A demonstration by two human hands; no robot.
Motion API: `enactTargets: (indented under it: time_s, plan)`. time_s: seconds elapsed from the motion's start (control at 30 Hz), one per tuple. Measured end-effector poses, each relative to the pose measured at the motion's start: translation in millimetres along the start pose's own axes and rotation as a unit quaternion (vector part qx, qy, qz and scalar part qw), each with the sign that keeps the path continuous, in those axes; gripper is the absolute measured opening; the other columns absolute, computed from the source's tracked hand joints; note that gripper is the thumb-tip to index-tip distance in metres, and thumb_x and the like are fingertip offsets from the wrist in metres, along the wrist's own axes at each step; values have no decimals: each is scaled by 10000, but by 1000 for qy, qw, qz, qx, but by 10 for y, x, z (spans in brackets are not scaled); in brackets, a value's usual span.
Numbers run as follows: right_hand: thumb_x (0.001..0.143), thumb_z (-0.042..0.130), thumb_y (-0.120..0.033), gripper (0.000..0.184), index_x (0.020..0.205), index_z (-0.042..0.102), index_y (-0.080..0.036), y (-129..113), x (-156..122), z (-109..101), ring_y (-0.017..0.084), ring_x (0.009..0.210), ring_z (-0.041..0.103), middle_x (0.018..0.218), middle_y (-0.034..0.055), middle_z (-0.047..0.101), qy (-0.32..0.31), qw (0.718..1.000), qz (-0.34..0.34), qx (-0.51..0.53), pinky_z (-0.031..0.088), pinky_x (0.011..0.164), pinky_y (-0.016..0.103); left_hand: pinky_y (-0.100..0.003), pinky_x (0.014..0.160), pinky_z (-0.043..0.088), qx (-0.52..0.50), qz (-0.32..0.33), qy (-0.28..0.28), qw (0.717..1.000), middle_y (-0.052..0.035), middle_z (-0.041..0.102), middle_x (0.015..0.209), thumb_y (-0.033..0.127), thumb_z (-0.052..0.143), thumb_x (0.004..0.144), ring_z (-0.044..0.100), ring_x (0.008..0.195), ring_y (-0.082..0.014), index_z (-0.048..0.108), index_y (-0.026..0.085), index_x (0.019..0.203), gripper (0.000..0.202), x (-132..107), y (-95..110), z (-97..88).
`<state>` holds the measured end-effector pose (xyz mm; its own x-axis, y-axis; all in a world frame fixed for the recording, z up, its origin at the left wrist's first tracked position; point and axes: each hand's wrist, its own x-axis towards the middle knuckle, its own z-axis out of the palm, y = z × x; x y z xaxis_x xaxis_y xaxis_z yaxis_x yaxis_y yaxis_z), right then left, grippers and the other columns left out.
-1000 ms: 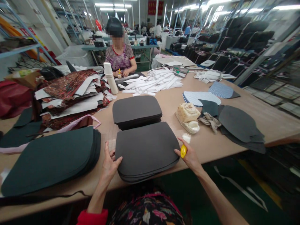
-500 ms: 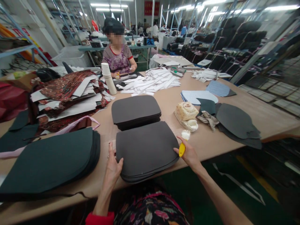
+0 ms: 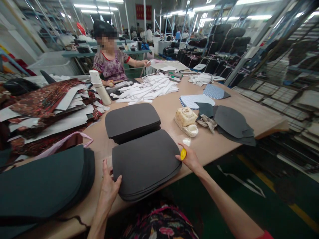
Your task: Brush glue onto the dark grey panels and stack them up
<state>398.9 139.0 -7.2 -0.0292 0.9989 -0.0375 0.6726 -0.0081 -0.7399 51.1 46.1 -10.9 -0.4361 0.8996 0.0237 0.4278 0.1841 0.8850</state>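
A stack of dark grey rounded panels (image 3: 146,161) lies at the table's near edge in front of me. My left hand (image 3: 109,182) is at the stack's left side, fingers spread and thumb against the edge. At the right side, my right hand (image 3: 191,160) grips a brush (image 3: 183,153) by its yellow handle, its whitish bristles pointing away from me. The thumb of that hand touches the panels' right edge. Just behind sits a second stack of grey panels (image 3: 133,119). A crusted cream-coloured container (image 3: 185,117) stands to the right of both stacks.
Dark green panels (image 3: 47,179) are piled at the left, patterned fabric pieces (image 3: 47,99) behind them. A white bottle (image 3: 100,88) stands near white strips (image 3: 149,87). More grey pieces (image 3: 231,122) lie at the right. Across the table sits a co-worker (image 3: 111,64).
My view has swung right, so the scene sits further left. Both my hands stay at the stack's sides. The co-worker has stretched an arm out toward the right.
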Motion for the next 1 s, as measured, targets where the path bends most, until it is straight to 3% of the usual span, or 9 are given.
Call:
enactTargets:
  time_s: [0.33,0.43,0.53,0.6,0.7,0.8,1.0]
  plan:
    - [746,536,-296,543,1270,466,-173,-153,-88,-21,160,598,499,699,-1,559,-22,998,-25,-46,411,604,286,-377,733,528,3,-18,-29,999,-108,556,1076,278,585,716,600,897,-228,3,212,1439,931,-27,34,-7]
    - [766,538,-311,529,1269,476,-160,-115,-108,-19,213,721,526,780,58,578,13,988,-78,-132,424,677,330,-410,806,508,17,-20,-9,1000,-132,537,1126,234,588,692,577,960,-235,29,186,1437,933,-44,55,-1]
    - [770,573,-339,482,1219,535,-166,-90,-123,31,309,924,500,868,124,597,72,958,-146,-237,407,766,414,-424,860,483,24,-18,-11,999,-153,486,1216,210,570,693,561,1005,-231,9,189,1436,931,-74,96,-4]
    - [797,560,-350,417,1172,568,-168,-105,-142,103,309,945,500,902,134,602,63,955,-191,-216,413,787,421,-426,875,474,20,-22,-20,999,-149,463,1251,192,552,703,557,1011,-223,-25,211,1435,933,-93,118,-7]
    - [845,506,-360,348,1117,589,-159,-143,-184,233,250,885,548,956,132,587,-5,964,-240,-111,456,772,363,-431,891,461,17,-34,-19,999,-159,443,1271,167,550,698,534,1036,-229,-40,204,1436,945,-109,121,-13]
    - [851,492,-383,332,1094,597,-183,-145,-203,315,237,857,572,949,115,571,-35,970,-230,-75,477,755,360,-428,881,463,5,-49,-21,999,-173,423,1285,161,565,690,526,1027,-230,-40,190,1435,960,-112,100,-25]
    - [837,509,-429,360,1083,605,-184,-101,-192,326,243,824,576,905,108,557,-36,973,-219,-69,487,731,373,-405,841,477,-12,-49,-30,998,-153,423,1288,166,570,695,536,986,-216,-18,220,1436,948,-125,80,-46]
